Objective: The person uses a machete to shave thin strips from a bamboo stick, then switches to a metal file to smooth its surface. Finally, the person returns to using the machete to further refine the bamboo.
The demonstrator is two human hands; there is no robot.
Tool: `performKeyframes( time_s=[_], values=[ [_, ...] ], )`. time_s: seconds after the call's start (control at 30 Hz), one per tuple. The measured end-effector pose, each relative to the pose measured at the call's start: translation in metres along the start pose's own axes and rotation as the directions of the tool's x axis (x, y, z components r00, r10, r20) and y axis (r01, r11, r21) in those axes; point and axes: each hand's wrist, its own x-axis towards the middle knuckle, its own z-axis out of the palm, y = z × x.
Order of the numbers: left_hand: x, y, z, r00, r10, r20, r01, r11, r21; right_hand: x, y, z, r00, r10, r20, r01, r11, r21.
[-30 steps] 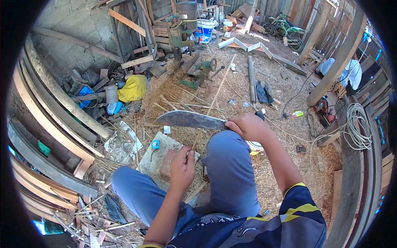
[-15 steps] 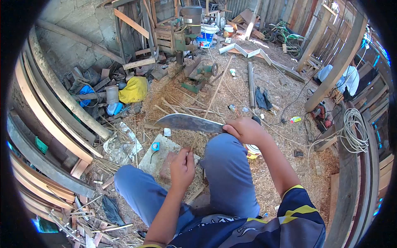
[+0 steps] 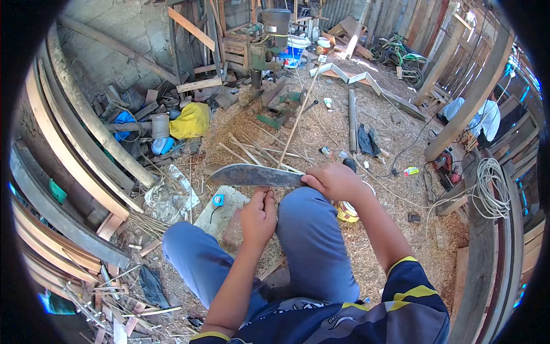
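My right hand [image 3: 333, 182] is closed around a machete [image 3: 246, 175] at the handle end, above my right knee. The broad dark blade points left, nearly level. My left hand [image 3: 259, 218] is closed on the near end of a thin wooden stick [image 3: 298, 121], just below the blade. The stick runs away from me behind the blade, up toward the green machine. Part of the stick is hidden by the blade. Below and left, a blue tape measure [image 3: 218, 200] lies on a pale stone slab [image 3: 234, 200].
Wood shavings cover the ground. Several sticks [image 3: 258, 150] lie ahead, near a green drill-like machine [image 3: 281, 112]. Curved planks [image 3: 74, 143] lean at the left. A wooden post [image 3: 472, 94] and a coiled cable [image 3: 491, 186] stand at the right, and a crouching person [image 3: 487, 117] is beyond.
My left hand has moved up along the stick, nearer to the blade. The machete has shifted slightly left and down, its blade lying more level.
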Motion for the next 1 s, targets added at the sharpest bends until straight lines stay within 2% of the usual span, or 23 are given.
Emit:
performKeyframes(
  time_s=[0.13,0.23,0.33,0.47,0.53,0.63,0.73,0.83,0.93,1.0],
  values=[
    [-0.025,-0.015,-0.011,0.999,0.035,0.016,-0.035,0.999,-0.004,-0.007,0.004,-0.005,0.999,0.036,0.004,-0.036,0.998,0.057],
    [-0.036,-0.007,-0.017,0.986,0.166,0.014,-0.167,0.985,0.034,-0.02,0.022,-0.006,0.998,0.042,-0.052,-0.037,0.995,0.095],
    [-0.045,-0.003,-0.022,0.973,0.225,0.052,-0.23,0.969,0.096,-0.033,0.035,-0.013,0.994,0.106,-0.022,-0.104,0.992,0.07],
    [-0.055,-0.023,-0.008,0.989,0.102,0.11,-0.098,0.994,-0.036,-0.041,0.038,-0.013,0.99,0.136,-0.021,-0.134,0.986,0.095],
    [-0.049,-0.016,-0.003,0.986,-0.014,0.167,0.031,0.995,-0.097,-0.034,0.029,-0.011,0.993,0.116,-0.027,-0.113,0.988,0.107],
    [-0.026,0.003,0.004,0.976,-0.108,0.188,0.147,0.967,-0.209,-0.019,0.014,-0.006,0.998,0.049,-0.026,-0.047,0.996,0.076],
    [-0.01,-0.01,0.013,0.996,-0.026,0.084,0.046,0.966,-0.255,-0.004,0.006,0.006,1.0,0.002,-0.025,-0.002,1.0,0.015],
    [-0.009,-0.008,0.001,0.985,-0.1,0.137,0.137,0.946,-0.294,0.002,-0.003,0.006,0.999,-0.036,-0.028,0.037,0.999,0.033],
    [-0.009,-0.006,-0.01,0.972,-0.111,0.209,0.168,0.947,-0.274,0.002,-0.008,0.004,1.0,-0.02,-0.017,0.02,1.0,0.001],
    [-0.013,-0.008,-0.011,0.979,-0.092,0.181,0.137,0.956,-0.259,0.0,-0.008,0.001,1.0,-0.002,-0.018,0.002,1.0,0.003]
  ],
)
